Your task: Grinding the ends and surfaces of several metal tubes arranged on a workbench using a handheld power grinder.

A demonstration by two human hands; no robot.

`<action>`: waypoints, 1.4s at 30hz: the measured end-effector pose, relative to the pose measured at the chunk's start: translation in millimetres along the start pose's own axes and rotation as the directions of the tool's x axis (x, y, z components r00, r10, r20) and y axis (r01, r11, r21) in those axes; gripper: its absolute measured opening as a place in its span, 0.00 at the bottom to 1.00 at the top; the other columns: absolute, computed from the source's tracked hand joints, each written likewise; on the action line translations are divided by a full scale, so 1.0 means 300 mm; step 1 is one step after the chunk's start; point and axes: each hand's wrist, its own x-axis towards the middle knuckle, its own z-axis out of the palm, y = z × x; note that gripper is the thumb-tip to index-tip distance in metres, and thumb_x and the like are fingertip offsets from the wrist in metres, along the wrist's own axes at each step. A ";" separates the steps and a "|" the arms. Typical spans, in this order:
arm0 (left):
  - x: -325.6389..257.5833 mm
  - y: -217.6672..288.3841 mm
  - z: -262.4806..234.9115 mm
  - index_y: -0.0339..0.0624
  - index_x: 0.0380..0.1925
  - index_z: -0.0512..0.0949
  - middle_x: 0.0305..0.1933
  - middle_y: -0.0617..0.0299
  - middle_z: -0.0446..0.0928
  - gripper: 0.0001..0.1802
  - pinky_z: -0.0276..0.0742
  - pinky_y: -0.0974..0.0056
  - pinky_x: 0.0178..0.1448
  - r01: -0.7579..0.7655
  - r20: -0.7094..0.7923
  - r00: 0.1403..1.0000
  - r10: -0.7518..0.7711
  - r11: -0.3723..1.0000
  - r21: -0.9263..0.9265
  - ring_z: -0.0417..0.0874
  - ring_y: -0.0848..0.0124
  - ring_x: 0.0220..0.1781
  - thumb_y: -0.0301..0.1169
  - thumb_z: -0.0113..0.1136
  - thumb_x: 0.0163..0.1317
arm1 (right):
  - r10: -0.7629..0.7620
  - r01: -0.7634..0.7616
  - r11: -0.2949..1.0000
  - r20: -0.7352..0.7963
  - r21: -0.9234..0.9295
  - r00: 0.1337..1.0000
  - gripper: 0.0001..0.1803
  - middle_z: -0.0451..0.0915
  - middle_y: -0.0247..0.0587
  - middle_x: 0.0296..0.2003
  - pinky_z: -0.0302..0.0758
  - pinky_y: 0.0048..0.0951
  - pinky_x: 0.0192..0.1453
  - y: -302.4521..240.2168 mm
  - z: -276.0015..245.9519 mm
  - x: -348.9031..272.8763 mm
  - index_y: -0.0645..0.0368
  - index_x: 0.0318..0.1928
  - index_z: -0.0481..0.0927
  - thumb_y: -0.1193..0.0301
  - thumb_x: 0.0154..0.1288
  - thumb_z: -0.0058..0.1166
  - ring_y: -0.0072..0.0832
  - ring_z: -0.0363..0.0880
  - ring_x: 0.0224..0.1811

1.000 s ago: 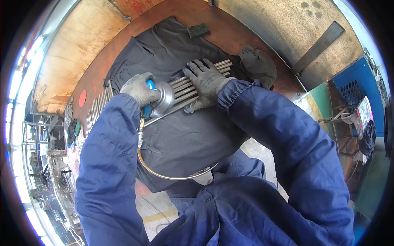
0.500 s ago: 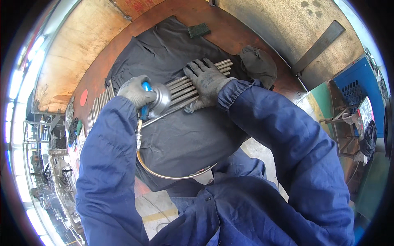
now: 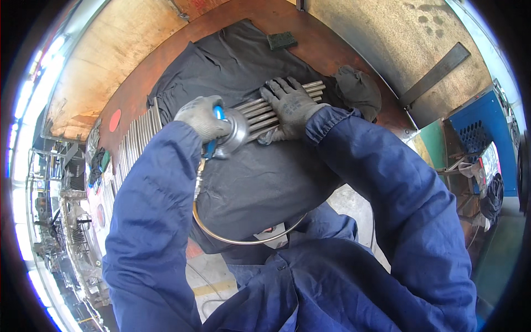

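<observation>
My gloved left hand is closed around a blue-bodied air sander. The sander's round metallic disc lies over the left part of several metal rods, hiding what is under it. Those rods sit side by side on a dark cloth. Toward their right ends, my gloved right hand lies flat across them with fingers spread, thumb near the closest rod. From the sander's lower end a hose with metal fittings loops toward my body.
More metal rods stand in a row left of my left forearm. A dark green scouring pad and a crumpled dark cloth lie beyond my right hand. Board walls edge the brown table; a blue cabinet stands right.
The whole scene sits slightly farther right in the picture. The sander has shifted a little right along the rods, closer to my right hand, which stays on them.
</observation>
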 end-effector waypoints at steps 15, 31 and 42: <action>0.043 -0.030 0.007 0.37 0.46 0.82 0.41 0.43 0.83 0.28 0.78 0.55 0.53 -0.063 -0.045 0.997 0.064 0.998 0.016 0.86 0.50 0.46 0.40 0.69 0.44 | -0.028 0.029 0.999 -0.025 0.039 0.999 0.72 0.55 0.62 0.75 0.41 0.49 0.84 0.021 0.006 -0.005 0.68 0.75 0.56 0.23 0.44 0.60 0.51 0.47 0.81; 0.107 0.059 -0.003 0.38 0.47 0.82 0.44 0.43 0.84 0.29 0.78 0.55 0.54 -0.050 -0.066 0.996 0.053 0.998 0.047 0.85 0.51 0.48 0.41 0.68 0.44 | 0.059 -0.059 0.998 -0.010 0.032 0.998 0.76 0.55 0.65 0.75 0.40 0.50 0.84 0.013 -0.001 -0.031 0.70 0.74 0.57 0.21 0.39 0.61 0.56 0.47 0.80; 0.140 0.097 -0.013 0.39 0.46 0.82 0.42 0.45 0.84 0.28 0.78 0.55 0.54 -0.051 -0.012 0.999 0.052 0.995 0.085 0.86 0.52 0.46 0.41 0.69 0.45 | 0.129 -0.127 0.989 -0.014 0.071 0.992 0.75 0.56 0.62 0.75 0.41 0.50 0.84 0.053 -0.014 -0.058 0.68 0.75 0.57 0.23 0.38 0.64 0.54 0.48 0.80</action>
